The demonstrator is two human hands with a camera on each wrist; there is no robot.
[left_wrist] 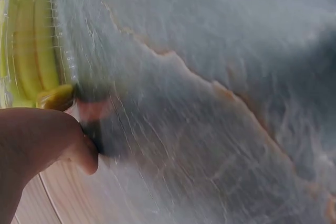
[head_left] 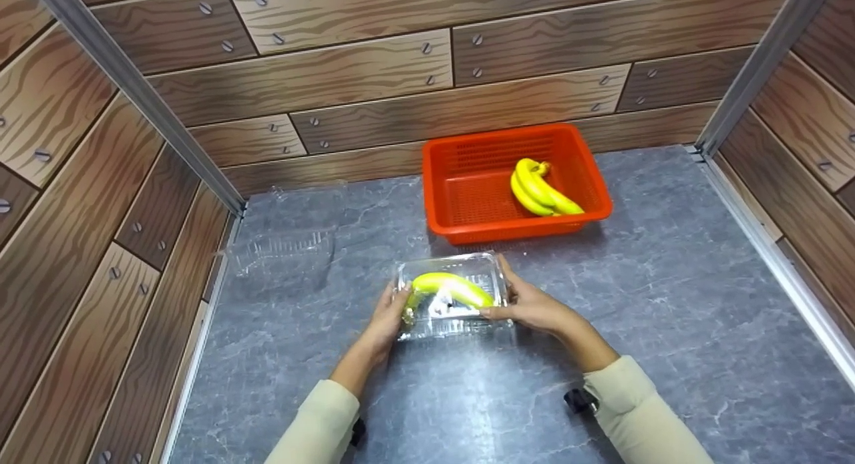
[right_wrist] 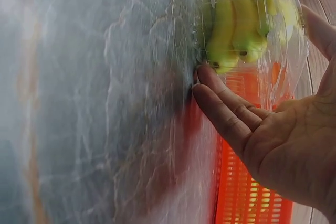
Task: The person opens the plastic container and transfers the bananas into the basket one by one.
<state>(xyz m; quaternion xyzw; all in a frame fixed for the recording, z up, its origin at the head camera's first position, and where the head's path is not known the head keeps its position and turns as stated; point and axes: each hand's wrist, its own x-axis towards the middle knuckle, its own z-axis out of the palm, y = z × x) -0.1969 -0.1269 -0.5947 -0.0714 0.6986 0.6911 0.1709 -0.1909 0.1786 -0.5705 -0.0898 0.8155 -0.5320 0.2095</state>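
Note:
A clear plastic clamshell box (head_left: 477,265) with yellow bananas (head_left: 454,287) inside stands near the middle of the grey surface, its lid lying over them. My left hand (head_left: 389,315) grips its left side, thumb towards the top. On the opposite side my right hand (head_left: 531,306) holds the box, thumb at the lid's front edge and fingers along the side. Several bananas (right_wrist: 239,24) show through the plastic in the right wrist view, above the outstretched fingers. The left wrist view catches the left hand (left_wrist: 42,140) against the box's end; some of its fingers are hidden.
Behind the box stands a red plastic basket (head_left: 461,236) with a bunch of bananas (head_left: 534,187) in it. An open, clear clamshell box (head_left: 280,247) lies at the back left. Wood-patterned walls (head_left: 374,127) enclose the marbled grey surface (head_left: 280,357) at the back and sides.

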